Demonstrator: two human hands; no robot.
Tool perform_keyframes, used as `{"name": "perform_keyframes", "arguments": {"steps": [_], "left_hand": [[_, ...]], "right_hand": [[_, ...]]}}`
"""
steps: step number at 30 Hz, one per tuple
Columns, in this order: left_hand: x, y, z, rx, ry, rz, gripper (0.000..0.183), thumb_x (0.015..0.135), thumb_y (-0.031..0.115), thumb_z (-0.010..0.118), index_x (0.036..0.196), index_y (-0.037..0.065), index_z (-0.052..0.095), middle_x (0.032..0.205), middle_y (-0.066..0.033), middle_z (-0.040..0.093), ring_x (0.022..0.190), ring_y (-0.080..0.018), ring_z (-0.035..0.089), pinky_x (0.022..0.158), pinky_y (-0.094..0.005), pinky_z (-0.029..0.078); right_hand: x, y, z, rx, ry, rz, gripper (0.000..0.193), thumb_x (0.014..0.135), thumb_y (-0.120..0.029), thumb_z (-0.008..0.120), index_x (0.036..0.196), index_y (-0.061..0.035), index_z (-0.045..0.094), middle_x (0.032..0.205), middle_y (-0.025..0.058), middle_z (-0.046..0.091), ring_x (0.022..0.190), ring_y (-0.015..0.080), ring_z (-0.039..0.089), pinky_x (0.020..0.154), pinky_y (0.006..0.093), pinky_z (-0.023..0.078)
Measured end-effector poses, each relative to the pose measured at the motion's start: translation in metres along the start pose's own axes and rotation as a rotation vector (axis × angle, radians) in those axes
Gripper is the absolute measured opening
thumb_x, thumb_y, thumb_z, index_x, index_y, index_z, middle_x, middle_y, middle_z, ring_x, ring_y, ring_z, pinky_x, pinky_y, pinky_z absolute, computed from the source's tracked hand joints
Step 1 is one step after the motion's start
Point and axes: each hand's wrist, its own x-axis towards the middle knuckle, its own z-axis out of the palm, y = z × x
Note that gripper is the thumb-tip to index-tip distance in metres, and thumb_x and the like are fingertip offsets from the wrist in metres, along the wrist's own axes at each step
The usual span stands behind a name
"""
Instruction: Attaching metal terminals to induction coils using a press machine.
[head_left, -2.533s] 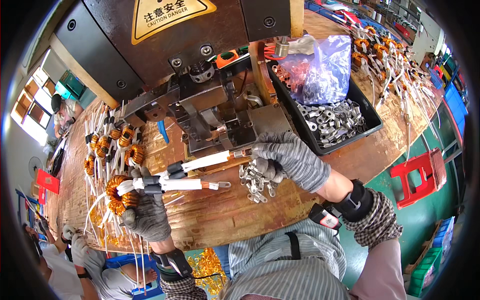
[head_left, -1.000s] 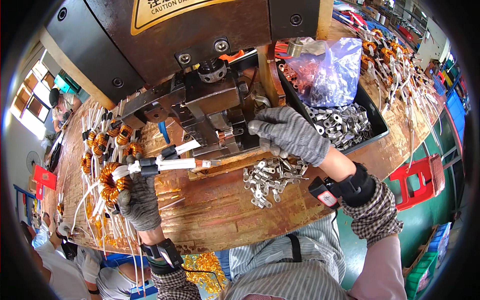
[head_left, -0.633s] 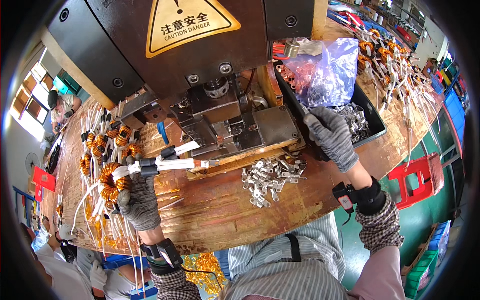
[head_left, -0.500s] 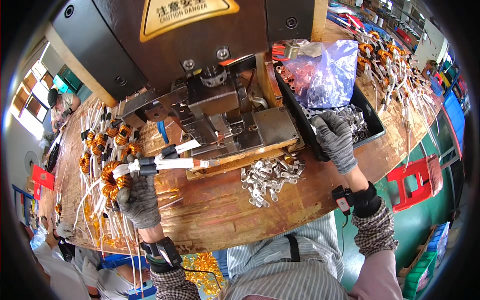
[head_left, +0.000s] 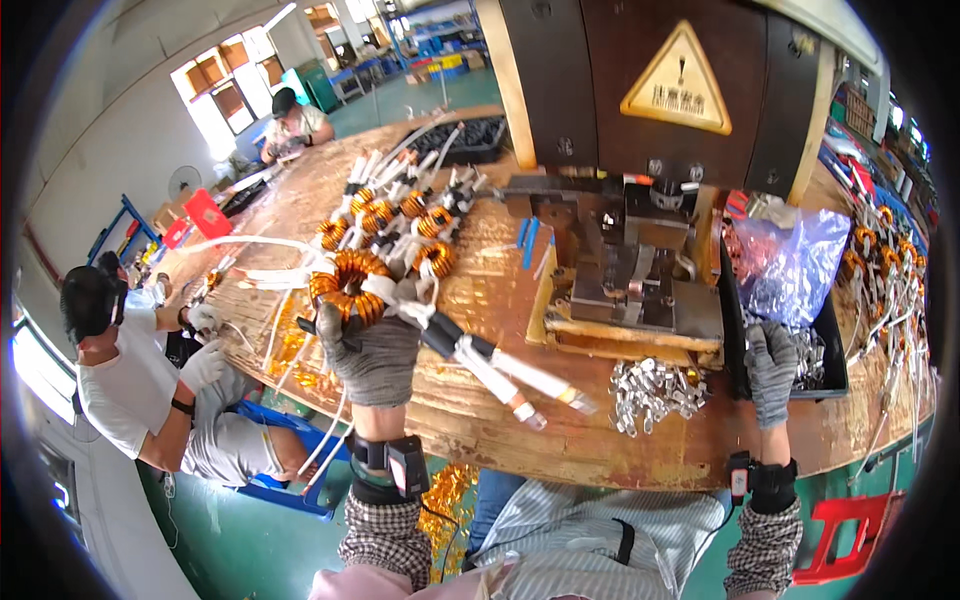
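Note:
My left hand (head_left: 375, 365), in a grey knit glove, is closed round a copper-wound toroidal coil (head_left: 350, 285). From the coil, white leads (head_left: 500, 380) with black sleeves point toward the lower right, their metal-tipped ends slightly blurred. My right hand (head_left: 770, 375), gloved alike, is at the near side of a black tray (head_left: 838, 388) beside loose silver terminal lugs (head_left: 808, 362). Its fingers are drawn together, and whatever they hold is hidden. Between the hands, a heap of lugs (head_left: 655, 395) lies on the wooden table in front of a press (head_left: 650, 285).
More coils (head_left: 415, 215) lie beyond my left hand, and others (head_left: 880, 260) at the far right. A purple plastic bag (head_left: 800, 265) sits in the tray. One person (head_left: 150, 370) sits at the left, another (head_left: 297, 128) farther back. A red stool (head_left: 845, 540) stands lower right.
The view has swung left, bringing the seated people more into sight. My left hand has turned the coil so its leads slant downward right. My right hand remains at the tray.

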Motion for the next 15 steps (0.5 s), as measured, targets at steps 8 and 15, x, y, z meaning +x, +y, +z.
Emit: {"name": "perform_keyframes", "arguments": {"steps": [8, 15], "left_hand": [[-0.030, 0.031, 0.074, 1.201, -0.154, 0.125, 0.093, 0.060, 0.023, 0.081, 0.133, 0.005, 0.025, 0.115, -0.0106, 0.049, 0.098, -0.0203, 0.053, 0.082, -0.0332, 0.047], [-0.060, -0.030, 0.043, 2.022, -0.825, 0.925, 0.074, 0.059, 0.026, 0.078, 0.125, 0.024, 0.044, 0.105, -0.0166, 0.052, 0.085, -0.0314, 0.054, 0.070, -0.0436, 0.042]], "right_hand": [[-0.051, -0.084, 0.016, -0.487, -0.369, -0.466, 0.009, 0.078, -0.016, 0.058, 0.075, -0.0080, 0.058, 0.063, 0.0090, 0.057, 0.052, 0.0260, 0.055, 0.051, 0.0374, 0.045], [-0.112, -0.212, 0.048, -0.417, -0.672, -1.357, 0.045, 0.079, -0.025, 0.048, 0.116, -0.0011, 0.050, 0.089, 0.0153, 0.059, 0.080, 0.0288, 0.059, 0.071, 0.0434, 0.049]]}}
